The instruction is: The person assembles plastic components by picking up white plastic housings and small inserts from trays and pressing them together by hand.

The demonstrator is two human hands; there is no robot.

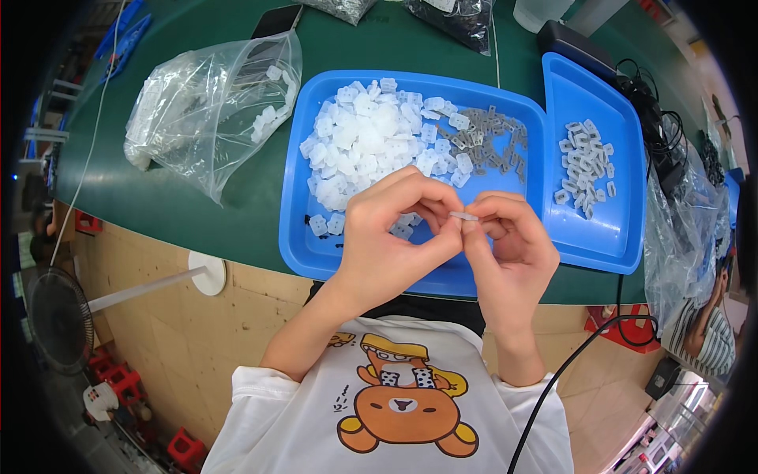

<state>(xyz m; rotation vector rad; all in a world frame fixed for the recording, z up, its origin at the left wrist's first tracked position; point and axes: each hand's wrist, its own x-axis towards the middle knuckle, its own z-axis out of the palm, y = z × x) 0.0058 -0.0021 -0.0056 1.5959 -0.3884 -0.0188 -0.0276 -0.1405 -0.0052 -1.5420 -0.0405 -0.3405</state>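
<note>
My left hand [395, 233] and my right hand [512, 249] meet over the front of a large blue tray [294, 197]. Both pinch one small, flat, whitish plastic piece [464, 216] between thumb and fingertips; its exact shape is partly covered by the fingers. Behind my left hand rises a heap of translucent white plastic pieces [367, 130]. Beside the heap, toward the right, lie many small flat grey parts [493, 138]. In a second blue tray [592, 237] at the right rests a smaller pile of whitish-grey pieces [586, 162].
A clear plastic bag [213, 103] with more white pieces lies on the green table [103, 178] at the left, against a dark phone [276, 21]. Dark bags stand at the back. A black cable [568, 359] loops at the right, near crumpled plastic [687, 229]. A fan [59, 320] stands at the left.
</note>
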